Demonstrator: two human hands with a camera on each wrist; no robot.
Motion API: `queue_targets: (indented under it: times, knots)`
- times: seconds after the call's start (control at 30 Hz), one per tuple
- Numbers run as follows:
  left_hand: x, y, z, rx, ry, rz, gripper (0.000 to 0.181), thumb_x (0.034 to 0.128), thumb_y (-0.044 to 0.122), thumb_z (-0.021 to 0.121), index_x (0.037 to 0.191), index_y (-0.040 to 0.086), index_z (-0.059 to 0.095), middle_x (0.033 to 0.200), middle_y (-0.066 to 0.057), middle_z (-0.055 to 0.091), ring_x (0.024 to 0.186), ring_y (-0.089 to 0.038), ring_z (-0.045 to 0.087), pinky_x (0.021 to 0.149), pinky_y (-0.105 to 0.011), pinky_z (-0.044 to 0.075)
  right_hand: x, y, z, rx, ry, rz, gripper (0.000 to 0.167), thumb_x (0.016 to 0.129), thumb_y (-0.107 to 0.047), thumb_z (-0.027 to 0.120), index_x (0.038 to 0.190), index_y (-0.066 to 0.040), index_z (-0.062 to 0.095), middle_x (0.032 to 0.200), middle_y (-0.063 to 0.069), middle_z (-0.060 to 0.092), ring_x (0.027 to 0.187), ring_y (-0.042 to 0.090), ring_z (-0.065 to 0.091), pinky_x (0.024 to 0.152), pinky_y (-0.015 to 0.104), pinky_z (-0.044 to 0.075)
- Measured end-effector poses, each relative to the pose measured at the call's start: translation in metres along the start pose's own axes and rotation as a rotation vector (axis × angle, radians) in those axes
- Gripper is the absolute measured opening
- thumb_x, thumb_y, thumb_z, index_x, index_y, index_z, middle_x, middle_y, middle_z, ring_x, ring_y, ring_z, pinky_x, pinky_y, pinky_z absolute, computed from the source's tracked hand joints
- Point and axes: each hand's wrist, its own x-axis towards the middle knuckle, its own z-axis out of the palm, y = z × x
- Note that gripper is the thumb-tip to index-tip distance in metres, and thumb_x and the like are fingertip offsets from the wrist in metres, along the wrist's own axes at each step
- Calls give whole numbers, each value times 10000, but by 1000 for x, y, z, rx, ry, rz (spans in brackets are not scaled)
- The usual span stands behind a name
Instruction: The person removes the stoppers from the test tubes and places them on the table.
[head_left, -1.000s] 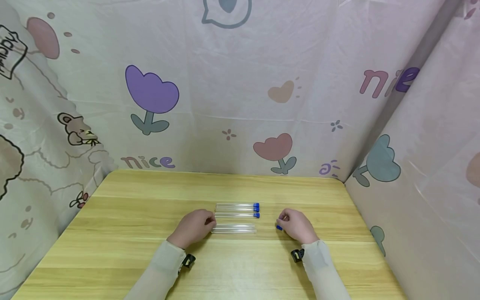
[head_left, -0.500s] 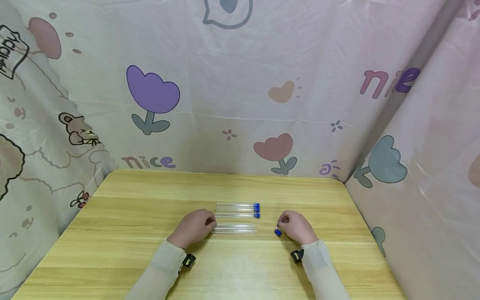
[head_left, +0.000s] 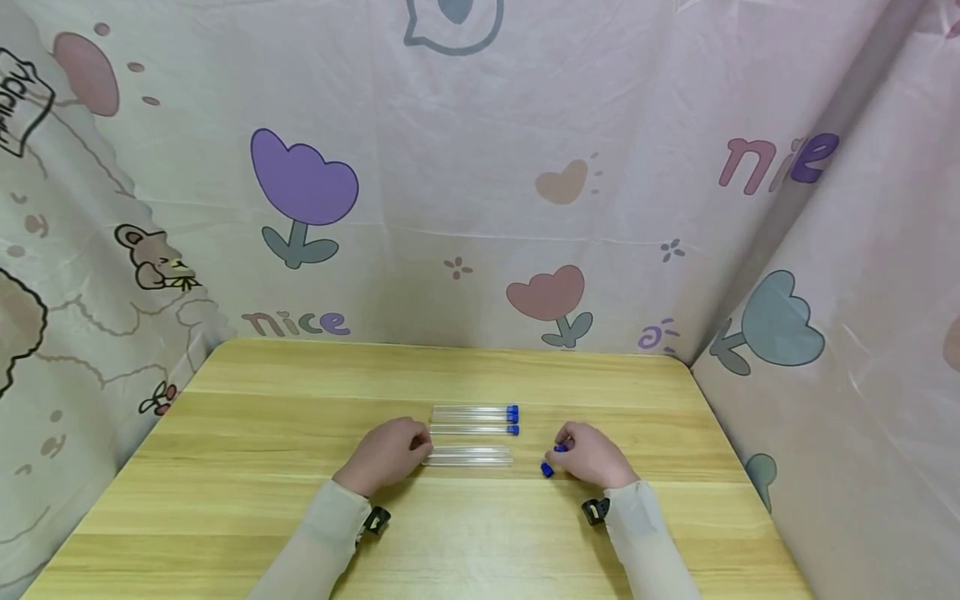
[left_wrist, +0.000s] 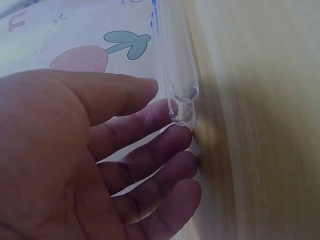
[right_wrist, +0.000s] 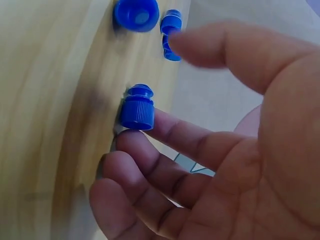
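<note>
In the head view, my left hand (head_left: pixel 386 454) rests at the left ends of several clear uncapped tubes (head_left: pixel 468 456). Its fingers are loosely bent, and the left wrist view shows the forefinger beside a rounded tube end (left_wrist: pixel 182 114), thumb apart. My right hand (head_left: pixel 592 454) lies on the right with two blue patches by it, one cap (head_left: pixel 547 470) in front of its fingertips. Seen from the right wrist, a ribbed blue cap (right_wrist: pixel 137 114) stands against the fingertips, with the thumb raised away from it. Nothing is pinched there.
Three clear tubes with blue caps (head_left: pixel 513 415) lie side by side just behind the uncapped ones. The right wrist view shows another blue cap (right_wrist: pixel 137 15) and further blue pieces (right_wrist: pixel 171 22) near the thumb. A patterned curtain (head_left: pixel 450 167) stands behind the wooden table (head_left: pixel 300 392).
A blue cap has shifted left and toward the near edge, away from my right fingertips. A second blue patch now shows between that hand's fingers. My left hand has stayed in place.
</note>
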Motion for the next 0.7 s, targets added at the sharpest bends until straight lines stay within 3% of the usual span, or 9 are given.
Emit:
queue_targets:
  times: [0.23, 0.47, 0.7]
  knots:
    - [1, -3, 2, 8, -10, 3, 115, 978, 192, 706, 864, 210, 706, 808, 101, 602, 718, -91, 520, 722, -334, 506, -4, -4, -2, -38, -69, -34, 543, 819, -413, 858, 1184, -59, 666, 1084, 56, 638, 838, 191, 542, 720, 379, 479]
    - [2, -3, 3, 7, -15, 4, 116, 984, 193, 702, 869, 208, 702, 804, 103, 597, 715, -91, 517, 716, -330, 502, -3, -5, -1, -45, -52, -20, 500, 901, -443, 773, 1202, -56, 672, 1117, 64, 654, 841, 187, 552, 731, 383, 483]
    - [1, -3, 1, -1, -24, 0, 111, 984, 227, 715, 877, 202, 702, 796, 110, 597, 704, -86, 518, 704, -321, 496, -7, -9, 0, -41, -6, 0, 565, 934, -460, 738, 1264, -10, 646, 1211, 122, 654, 1002, 239, 629, 890, 505, 536]
